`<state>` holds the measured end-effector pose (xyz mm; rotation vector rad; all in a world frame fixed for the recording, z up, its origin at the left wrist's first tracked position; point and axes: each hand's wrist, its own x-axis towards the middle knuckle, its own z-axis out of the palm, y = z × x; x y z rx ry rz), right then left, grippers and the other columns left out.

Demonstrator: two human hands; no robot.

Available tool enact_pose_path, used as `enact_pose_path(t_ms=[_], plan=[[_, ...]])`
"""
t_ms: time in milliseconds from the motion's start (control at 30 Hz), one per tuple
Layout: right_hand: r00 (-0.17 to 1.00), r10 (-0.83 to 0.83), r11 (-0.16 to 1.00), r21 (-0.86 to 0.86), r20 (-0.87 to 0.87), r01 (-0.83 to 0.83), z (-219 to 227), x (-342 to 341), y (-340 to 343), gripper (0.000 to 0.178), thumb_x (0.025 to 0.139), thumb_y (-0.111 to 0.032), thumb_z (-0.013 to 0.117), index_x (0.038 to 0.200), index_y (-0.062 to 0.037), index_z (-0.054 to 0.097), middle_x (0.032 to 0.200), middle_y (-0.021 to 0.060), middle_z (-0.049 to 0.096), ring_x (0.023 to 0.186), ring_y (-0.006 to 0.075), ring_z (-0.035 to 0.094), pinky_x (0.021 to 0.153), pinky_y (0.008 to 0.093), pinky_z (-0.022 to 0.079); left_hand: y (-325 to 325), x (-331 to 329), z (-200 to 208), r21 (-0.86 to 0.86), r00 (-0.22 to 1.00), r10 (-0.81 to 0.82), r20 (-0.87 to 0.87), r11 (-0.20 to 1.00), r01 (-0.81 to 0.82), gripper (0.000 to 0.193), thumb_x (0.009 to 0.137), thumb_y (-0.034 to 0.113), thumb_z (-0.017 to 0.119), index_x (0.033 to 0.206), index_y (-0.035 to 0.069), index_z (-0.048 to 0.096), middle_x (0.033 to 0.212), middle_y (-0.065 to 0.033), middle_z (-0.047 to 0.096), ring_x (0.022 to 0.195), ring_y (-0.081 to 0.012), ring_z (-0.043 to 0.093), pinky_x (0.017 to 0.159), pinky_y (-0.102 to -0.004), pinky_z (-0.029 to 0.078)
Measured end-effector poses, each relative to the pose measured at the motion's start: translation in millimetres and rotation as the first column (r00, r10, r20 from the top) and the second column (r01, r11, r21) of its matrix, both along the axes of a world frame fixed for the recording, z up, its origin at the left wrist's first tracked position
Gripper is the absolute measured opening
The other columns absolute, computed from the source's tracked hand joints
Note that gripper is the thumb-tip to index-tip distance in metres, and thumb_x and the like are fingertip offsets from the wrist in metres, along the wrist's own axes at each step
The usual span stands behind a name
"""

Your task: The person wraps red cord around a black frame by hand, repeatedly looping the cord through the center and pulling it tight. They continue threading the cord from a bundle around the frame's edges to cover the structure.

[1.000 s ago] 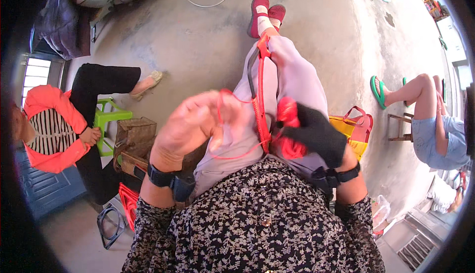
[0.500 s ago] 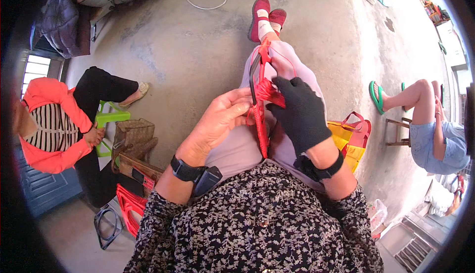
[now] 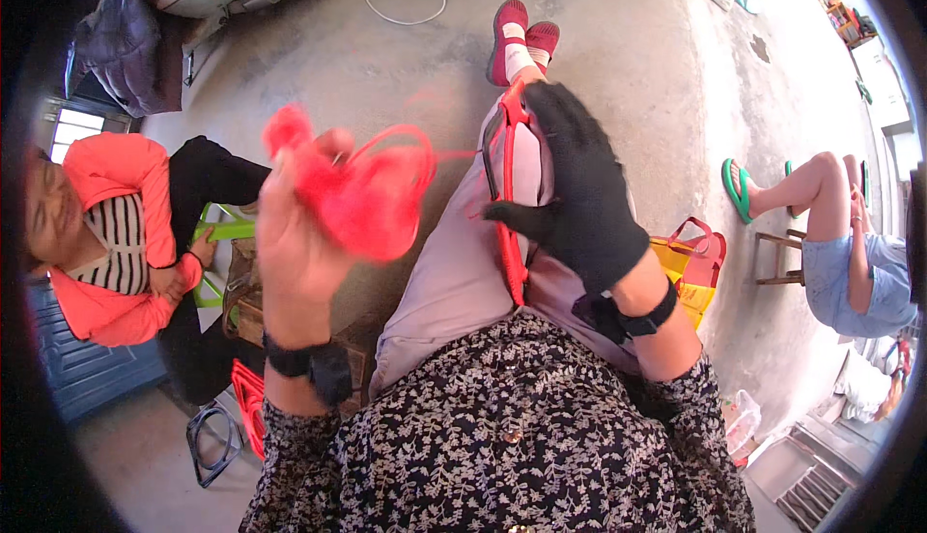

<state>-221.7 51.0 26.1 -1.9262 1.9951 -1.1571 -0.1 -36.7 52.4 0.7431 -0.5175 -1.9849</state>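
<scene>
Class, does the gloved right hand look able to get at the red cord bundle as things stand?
Probably yes: the right hand looks open, with nothing bulky showing between it and the red cord bundle, though the left hand holds it.

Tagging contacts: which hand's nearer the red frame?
Right hand: partly over the red frame; left hand: off to its left, holding red cord.

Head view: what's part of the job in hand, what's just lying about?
In the job:
- red cord, bundled in the left grip
- red frame between the legs, by the gloved right grip

Lying about, apparently:
- yellow-red bag
- plastic bag
- white cable on the floor
</scene>
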Motion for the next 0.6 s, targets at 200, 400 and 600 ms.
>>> enact_pose_path(t_ms=[200,400,600], plan=[[0.848,0.525,0.844,0.08,0.076,-0.53,17.5,11.7,6.2,0.04,0.071,-0.021,0.074,0.104,-0.0035,0.06,0.118,0.0133,0.058,0.109,0.0307,0.055,0.103,0.0385,0.037,6.5,46.0,44.8,-0.501,0.864,-0.448,-0.231,0.816,0.289,0.034,0.091,0.036,0.057,0.092,0.004,0.047,0.066,-0.0018,0.042,0.059,-0.0122,0.04,0.053,-0.0244,0.036],[0.397,0.416,0.68,0.009,0.818,-0.733,30.7,-20.0,67.9,0.015,0.079,-0.012,0.069,0.088,-0.0004,0.067,0.086,0.0091,0.068,0.088,0.02,0.064,0.091,0.0379,0.047,1.7,47.5,-28.5,-0.151,0.952,-0.18,0.246,0.963,0.221,0.016,0.087,0.015,0.06,0.093,0.004,0.05,0.067,-0.002,0.049,0.064,-0.012,0.047,0.058,-0.0228,0.039],[0.085,0.039,0.754,0.027,0.996,-0.656,29.3,-21.9,121.3,0.021,0.078,-0.007,0.068,0.096,0.0049,0.068,0.088,0.0146,0.069,0.077,0.0204,0.067,0.072,0.0324,0.054,6.4,6.9,-89.3,-0.103,0.888,-0.24,0.394,0.948,0.302,0.018,0.084,0.008,0.06,0.1,0.002,0.055,0.071,-0.0015,0.052,0.065,-0.0117,0.053,0.061,-0.0245,0.045]])
